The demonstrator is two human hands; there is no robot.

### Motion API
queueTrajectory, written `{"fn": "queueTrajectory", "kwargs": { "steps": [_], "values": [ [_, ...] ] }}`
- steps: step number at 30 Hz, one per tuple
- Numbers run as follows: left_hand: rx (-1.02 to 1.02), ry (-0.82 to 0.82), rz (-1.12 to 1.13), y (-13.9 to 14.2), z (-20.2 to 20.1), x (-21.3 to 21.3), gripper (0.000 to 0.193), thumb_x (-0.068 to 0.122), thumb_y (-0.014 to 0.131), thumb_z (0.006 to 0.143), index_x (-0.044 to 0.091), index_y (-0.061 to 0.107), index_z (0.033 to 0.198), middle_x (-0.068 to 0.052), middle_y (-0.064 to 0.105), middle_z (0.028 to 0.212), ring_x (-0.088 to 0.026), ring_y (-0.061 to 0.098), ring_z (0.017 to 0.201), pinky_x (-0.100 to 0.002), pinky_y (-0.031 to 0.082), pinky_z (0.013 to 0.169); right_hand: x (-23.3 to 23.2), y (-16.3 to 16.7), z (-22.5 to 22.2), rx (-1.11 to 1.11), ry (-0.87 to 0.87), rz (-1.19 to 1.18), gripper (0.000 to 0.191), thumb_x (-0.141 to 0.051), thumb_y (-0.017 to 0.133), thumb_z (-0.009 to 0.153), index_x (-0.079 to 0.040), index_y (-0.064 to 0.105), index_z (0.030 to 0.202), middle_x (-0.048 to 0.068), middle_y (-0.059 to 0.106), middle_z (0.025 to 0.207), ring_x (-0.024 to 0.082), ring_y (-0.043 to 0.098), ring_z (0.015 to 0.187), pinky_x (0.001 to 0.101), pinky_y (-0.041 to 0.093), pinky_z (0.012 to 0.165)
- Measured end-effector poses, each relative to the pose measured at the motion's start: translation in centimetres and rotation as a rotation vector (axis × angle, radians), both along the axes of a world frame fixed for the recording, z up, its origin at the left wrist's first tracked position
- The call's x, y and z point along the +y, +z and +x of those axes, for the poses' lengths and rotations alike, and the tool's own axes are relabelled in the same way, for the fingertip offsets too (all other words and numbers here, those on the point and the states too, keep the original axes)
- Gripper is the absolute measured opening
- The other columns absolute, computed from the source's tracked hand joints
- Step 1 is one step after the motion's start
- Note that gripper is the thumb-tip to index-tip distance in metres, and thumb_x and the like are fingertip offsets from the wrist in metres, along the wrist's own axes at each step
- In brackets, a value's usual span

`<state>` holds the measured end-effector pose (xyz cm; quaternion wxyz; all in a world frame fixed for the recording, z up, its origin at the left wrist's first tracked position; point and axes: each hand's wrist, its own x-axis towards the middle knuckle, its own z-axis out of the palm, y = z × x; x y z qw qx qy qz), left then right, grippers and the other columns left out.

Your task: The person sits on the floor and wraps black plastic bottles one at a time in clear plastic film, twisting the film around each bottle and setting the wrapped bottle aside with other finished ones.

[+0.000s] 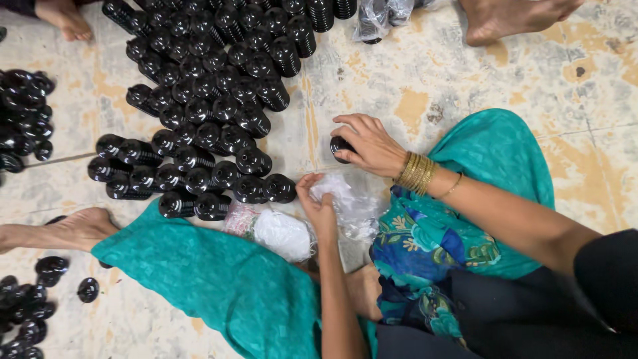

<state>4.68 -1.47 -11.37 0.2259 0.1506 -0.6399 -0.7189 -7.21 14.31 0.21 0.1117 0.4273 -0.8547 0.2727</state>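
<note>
Floor (465, 73): I am looking down on worn, pale stone tiling blotched with yellow-orange patches and grey grout lines, filling the whole view; no walls are showing.

Black caps, main rows (212, 100): I am seeing stacked ribbed caps lying on their sides in long rows, running from 12 o'clock down toward the centre. Loose black caps (26, 113) are heaping at 9 o'clock, and more are scattering at 7 o'clock (33, 299).

Teal trousers (219, 286): these are spreading across 6 o'clock and 3 o'clock, with the person's own bare foot (73, 229) resting at 8 o'clock. Other people's feet are showing at 11 o'clock (63, 16) and 1 o'clock (512, 20).

Clear bags of white liners (282, 233): these are lying just below centre, touching the trouser edge.

Right hand (372, 146): its fingers are curling down and gripping a single black cap (342, 147) against the floor, just right of centre. Gold bangles (417, 173) are sitting on the wrist.

Left hand (319, 203): its fingers are pinching a thin white liner (332, 189) drawn from the bag, just beside the cap.

Handling note, my judgement: keeping the cap steady with its open side up, and seating the liner flat and centred, is what is mattering most here.
</note>
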Motion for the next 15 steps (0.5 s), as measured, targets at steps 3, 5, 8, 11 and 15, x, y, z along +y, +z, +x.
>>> {"fn": "queueTrajectory", "kwargs": {
  "steps": [3, 5, 8, 11, 15],
  "values": [
    [-0.023, -0.032, 0.060, 3.2, 1.0, 0.9, 0.059, -0.013, 0.054, 0.074, 0.003, 0.048, 0.131, -0.013, 0.058, 0.127, -0.022, 0.054, 0.125, -0.034, 0.042, 0.107, 0.5, 1.1, 2.0, -0.200, 0.006, -0.138, 0.043, -0.033, 0.071, 0.094, -0.008, 0.058, 0.125, 0.012, 0.058, 0.127, 0.031, 0.059, 0.115, 0.0417, 0.047, 0.099],
    [-0.023, -0.036, 0.058, 4.9, 1.7, 1.5, 0.057, -0.012, 0.055, 0.077, 0.004, 0.047, 0.131, -0.013, 0.057, 0.130, -0.021, 0.052, 0.128, -0.033, 0.041, 0.108, 0.5, 0.9, 3.3, -0.502, 0.059, -0.185, 0.053, -0.036, 0.075, 0.085, -0.003, 0.057, 0.122, 0.015, 0.062, 0.113, 0.029, 0.065, 0.099, 0.0385, 0.052, 0.085],
    [-0.023, -0.002, 0.153, 5.5, 2.1, 2.2, 0.040, -0.002, 0.061, 0.090, 0.005, 0.053, 0.129, -0.007, 0.059, 0.123, -0.014, 0.055, 0.114, -0.028, 0.043, 0.102, 0.1, -0.2, 3.8, -0.511, 0.106, -0.138, 0.030, -0.029, 0.072, 0.089, -0.006, 0.067, 0.107, 0.015, 0.070, 0.095, 0.029, 0.068, 0.088, 0.0376, 0.053, 0.076],
    [-0.104, 0.094, 0.358, 4.1, 1.7, 2.9, 0.013, 0.011, 0.065, 0.103, 0.000, 0.066, 0.109, -0.004, 0.065, 0.096, -0.010, 0.053, 0.082, -0.028, 0.045, 0.071, 0.1, -1.1, 3.1, -0.811, -0.045, -0.080, 0.022, -0.027, 0.068, 0.094, -0.006, 0.071, 0.100, 0.013, 0.068, 0.074, 0.024, 0.066, 0.067, 0.0373, 0.052, 0.066],
    [-0.078, 0.145, 0.278, 1.7, 1.4, 2.9, 0.018, 0.017, 0.065, 0.105, 0.003, 0.064, 0.095, 0.002, 0.062, 0.086, -0.005, 0.050, 0.076, -0.024, 0.043, 0.066, 0.2, -1.4, 2.8, -0.735, 0.082, -0.144, 0.019, -0.023, 0.068, 0.095, -0.005, 0.069, 0.103, 0.013, 0.065, 0.074, 0.024, 0.065, 0.067, 0.0350, 0.052, 0.065]
  ]
}}
